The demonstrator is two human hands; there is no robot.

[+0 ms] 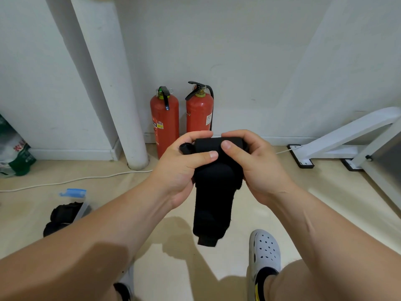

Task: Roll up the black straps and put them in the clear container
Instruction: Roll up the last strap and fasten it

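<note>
A wide black strap (213, 200) hangs in front of me, its top end rolled over and its lower end dangling above the floor. My left hand (184, 168) grips the rolled top from the left, thumb across the front. From the right, my right hand (256, 164) holds the same roll with its thumb pressed on it. On the floor at the lower left stands the clear container (83, 206) with a blue clip; black rolled straps (63, 213) lie in it, partly hidden by my left forearm.
Two red fire extinguishers (166, 122) stand against the white wall beside a white pipe (121, 105). A white cable (65, 181) runs along the floor. A white metal frame (347, 137) sits at the right, a bag (13, 148) at the far left. My shoe (263, 253) is below.
</note>
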